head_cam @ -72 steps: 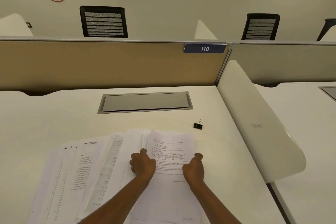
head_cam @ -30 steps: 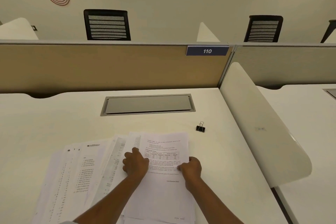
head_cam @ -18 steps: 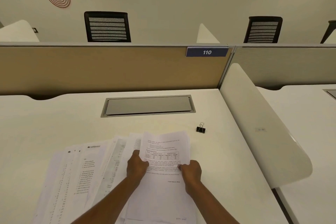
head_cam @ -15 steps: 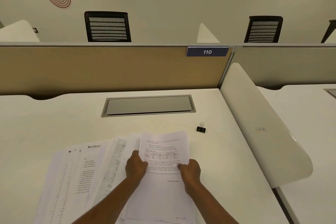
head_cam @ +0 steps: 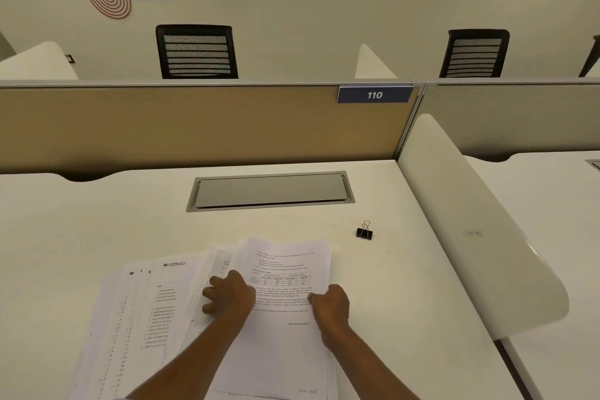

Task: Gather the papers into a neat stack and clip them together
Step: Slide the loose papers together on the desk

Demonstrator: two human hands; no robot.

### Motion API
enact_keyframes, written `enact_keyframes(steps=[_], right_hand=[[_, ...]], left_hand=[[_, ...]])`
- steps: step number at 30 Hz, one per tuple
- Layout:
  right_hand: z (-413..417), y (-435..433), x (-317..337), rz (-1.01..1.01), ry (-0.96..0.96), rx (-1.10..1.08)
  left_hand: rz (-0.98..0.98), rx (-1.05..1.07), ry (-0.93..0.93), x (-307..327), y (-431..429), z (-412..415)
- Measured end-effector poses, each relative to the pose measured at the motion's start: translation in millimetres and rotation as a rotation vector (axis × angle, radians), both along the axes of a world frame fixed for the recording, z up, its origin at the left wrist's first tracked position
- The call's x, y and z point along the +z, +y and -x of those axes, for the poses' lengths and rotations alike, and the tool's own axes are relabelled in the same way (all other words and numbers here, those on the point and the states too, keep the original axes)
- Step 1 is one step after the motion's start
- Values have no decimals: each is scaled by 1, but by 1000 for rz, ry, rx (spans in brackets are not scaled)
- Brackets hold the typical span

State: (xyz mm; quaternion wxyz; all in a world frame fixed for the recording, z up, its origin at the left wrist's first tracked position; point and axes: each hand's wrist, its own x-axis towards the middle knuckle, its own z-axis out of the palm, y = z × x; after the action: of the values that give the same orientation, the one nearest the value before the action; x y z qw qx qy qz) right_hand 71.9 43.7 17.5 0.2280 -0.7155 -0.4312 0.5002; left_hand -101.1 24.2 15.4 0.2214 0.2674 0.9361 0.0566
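Several printed white papers (head_cam: 149, 318) lie fanned out across the near part of the white desk (head_cam: 97, 221). A partly squared stack with a table-printed top sheet (head_cam: 285, 273) sits at their right end. My left hand (head_cam: 229, 295) rests with curled fingers on the sheets at the stack's left edge. My right hand (head_cam: 331, 304) pinches the stack's right edge, thumb on top. A small black binder clip (head_cam: 364, 232) stands alone on the desk, beyond and to the right of the stack, apart from both hands.
A grey cable hatch (head_cam: 269, 191) is set into the desk behind the papers. A tan partition (head_cam: 194, 123) with a "110" plate closes the back. A white curved divider (head_cam: 470, 230) walls off the right side. Black chairs stand beyond.
The top sheets have been drawn left into line over the stack. My left hand slid down and left onto the fanned sheets; my right hand keeps its grip on the right edge.
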Motion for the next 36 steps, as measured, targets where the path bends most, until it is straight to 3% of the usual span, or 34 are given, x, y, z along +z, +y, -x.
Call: enact_keyframes(steps=[6, 10, 12, 14, 24, 28, 36], right_hand=[[4, -1, -2, 18, 33, 4], [8, -4, -4, 16, -109, 43], [10, -6, 0, 37, -342, 107], [10, -7, 7, 70, -450, 132], [3, -6, 8, 37, -341, 141], [-1, -9, 6, -11, -215, 87], [8, -14, 6, -48, -120, 88]], left_hand=[[-78, -48, -20, 0, -4, 6], [-284, -49, -139, -2, -10, 7], [-353, -14, -219, 1, -11, 5], [-371, 40, -322, 4, -11, 2], [-579, 81, -921, 10, -16, 18], [-538, -10, -889, 8, -23, 20], [-436, -43, -533, 2, -23, 17]])
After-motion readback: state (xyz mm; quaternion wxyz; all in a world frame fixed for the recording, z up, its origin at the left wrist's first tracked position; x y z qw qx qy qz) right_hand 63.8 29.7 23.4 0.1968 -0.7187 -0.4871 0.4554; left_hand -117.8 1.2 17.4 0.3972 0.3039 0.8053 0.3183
